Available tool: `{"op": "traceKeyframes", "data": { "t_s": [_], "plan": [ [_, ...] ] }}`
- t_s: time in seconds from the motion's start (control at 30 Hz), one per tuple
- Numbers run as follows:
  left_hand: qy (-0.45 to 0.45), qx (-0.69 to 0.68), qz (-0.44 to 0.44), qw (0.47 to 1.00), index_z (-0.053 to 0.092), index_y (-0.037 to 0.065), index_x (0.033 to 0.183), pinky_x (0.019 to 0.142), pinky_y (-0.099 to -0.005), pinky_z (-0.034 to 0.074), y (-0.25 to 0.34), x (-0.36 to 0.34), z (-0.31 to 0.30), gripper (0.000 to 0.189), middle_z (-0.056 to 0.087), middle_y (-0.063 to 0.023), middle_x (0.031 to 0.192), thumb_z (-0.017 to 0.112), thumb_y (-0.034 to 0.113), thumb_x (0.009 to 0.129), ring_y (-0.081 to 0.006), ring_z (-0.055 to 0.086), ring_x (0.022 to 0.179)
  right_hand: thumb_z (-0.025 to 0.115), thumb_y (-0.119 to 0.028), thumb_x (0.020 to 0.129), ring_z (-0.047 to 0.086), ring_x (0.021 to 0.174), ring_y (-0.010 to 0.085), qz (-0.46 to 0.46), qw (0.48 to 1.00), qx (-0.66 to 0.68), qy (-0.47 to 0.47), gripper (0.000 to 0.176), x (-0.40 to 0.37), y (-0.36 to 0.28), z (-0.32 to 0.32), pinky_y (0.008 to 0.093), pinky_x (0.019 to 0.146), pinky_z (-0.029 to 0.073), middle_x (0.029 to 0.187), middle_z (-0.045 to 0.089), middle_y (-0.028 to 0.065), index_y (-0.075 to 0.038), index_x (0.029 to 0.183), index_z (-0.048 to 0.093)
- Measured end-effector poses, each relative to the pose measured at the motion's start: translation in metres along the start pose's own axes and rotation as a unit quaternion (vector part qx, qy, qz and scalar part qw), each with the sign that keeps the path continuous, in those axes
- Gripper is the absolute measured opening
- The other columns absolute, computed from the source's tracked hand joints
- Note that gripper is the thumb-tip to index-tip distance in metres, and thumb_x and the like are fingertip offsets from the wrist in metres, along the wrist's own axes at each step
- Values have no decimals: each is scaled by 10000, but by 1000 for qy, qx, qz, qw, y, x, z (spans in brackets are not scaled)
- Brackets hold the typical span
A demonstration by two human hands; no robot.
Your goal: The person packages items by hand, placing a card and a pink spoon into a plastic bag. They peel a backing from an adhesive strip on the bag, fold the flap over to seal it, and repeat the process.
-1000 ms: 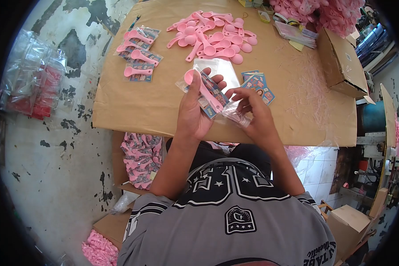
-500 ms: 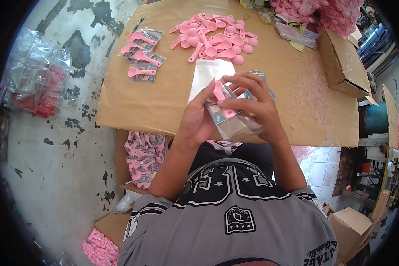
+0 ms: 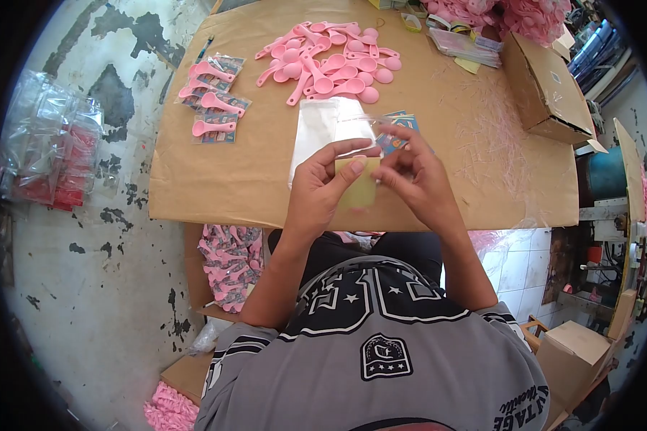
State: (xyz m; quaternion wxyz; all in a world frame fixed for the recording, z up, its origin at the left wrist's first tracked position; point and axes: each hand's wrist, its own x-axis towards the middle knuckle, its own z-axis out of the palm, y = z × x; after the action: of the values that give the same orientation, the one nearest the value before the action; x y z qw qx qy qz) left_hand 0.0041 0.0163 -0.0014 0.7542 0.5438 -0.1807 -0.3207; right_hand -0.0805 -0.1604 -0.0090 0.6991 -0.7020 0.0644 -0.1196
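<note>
My left hand (image 3: 315, 188) grips a packed card (image 3: 358, 188), its plain yellow-green back facing up and my thumb pressed on its top edge. A little pink shows at its lower end. My right hand (image 3: 420, 176) has bent fingers at the card's right edge, on the clear plastic bag (image 3: 370, 121), whose film looks blurred. Beneath the hands lie white sheets or sleeves (image 3: 313, 133) and a stack of blue printed cards (image 3: 402, 129). Pink measuring spoons (image 3: 331, 65) are heaped farther back. Packed spoons on cards (image 3: 214, 128) lie at the left.
A cardboard box (image 3: 546, 90) stands at the table's right, near scattered thin plastic strips (image 3: 482, 129). Pink bags (image 3: 532, 25) are piled at the back right. Below the table's left edge, a carton holds packed spoons (image 3: 230, 266). Plastic bags (image 3: 54, 144) hang over the floor at left.
The card in my hands has been turned over: its printed face with the pink spoon showed before, its yellow-green back now. My right hand has shifted slightly toward the bag's upper end.
</note>
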Motion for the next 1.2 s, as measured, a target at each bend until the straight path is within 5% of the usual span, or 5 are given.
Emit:
{"op": "traceKeyframes", "data": {
  "t_s": [0.23, 0.73, 0.97, 1.03, 1.2],
  "plan": [
    [51, 62, 58, 995, 477, 59, 1558, 674, -209, 561, -3, -9, 5, 567, 774, -108, 1055, 666, 70, 1024, -73, 703, 828, 804, -65, 840, 623, 893, 248, -351, 857, -346, 155, 276, 25, -17, 7, 362, 777, 517, 1105, 675, 94, -73, 1104, 722],
    [58, 297, 103, 948, 513, 65, 1550, 552, -254, 183, 4, -26, 18, 607, 283, 93, 693, 719, 77, 979, -36, 215, 628, 776, -16, 740, 614, 985, 264, -375, 801, -434, 173, 252, 27, -16, 18, 417, 852, 485, 1101, 698, 47, -83, 977, 720],
    [24, 98, 63, 993, 383, 80, 1609, 595, -239, 453, -17, -23, 8, 653, 730, -103, 974, 669, 146, 1026, -56, 524, 710, 725, -22, 888, 656, 975, 182, -269, 907, -251, 205, 141, 30, -45, -39, 311, 876, 507, 1077, 714, 77, -24, 1026, 702],
    [45, 33, 43, 997, 348, 57, 1601, 705, -265, 628, -6, -25, 5, 659, 713, -207, 1303, 668, 175, 1038, -133, 738, 952, 667, -14, 961, 633, 968, 97, -218, 959, -81, 160, 124, 18, -79, -63, 248, 879, 493, 1105, 724, 97, 27, 1075, 692],
    [94, 8, 31, 995, 545, 15, 1368, 647, -252, 615, -2, -26, 2, 370, 727, -170, 1279, 657, 155, 1044, -111, 724, 938, 615, -62, 996, 640, 1019, 163, -201, 976, -75, -33, 162, 20, -101, -141, 292, 877, 501, 1093, 697, 108, 19, 1126, 664]
  ]
}}
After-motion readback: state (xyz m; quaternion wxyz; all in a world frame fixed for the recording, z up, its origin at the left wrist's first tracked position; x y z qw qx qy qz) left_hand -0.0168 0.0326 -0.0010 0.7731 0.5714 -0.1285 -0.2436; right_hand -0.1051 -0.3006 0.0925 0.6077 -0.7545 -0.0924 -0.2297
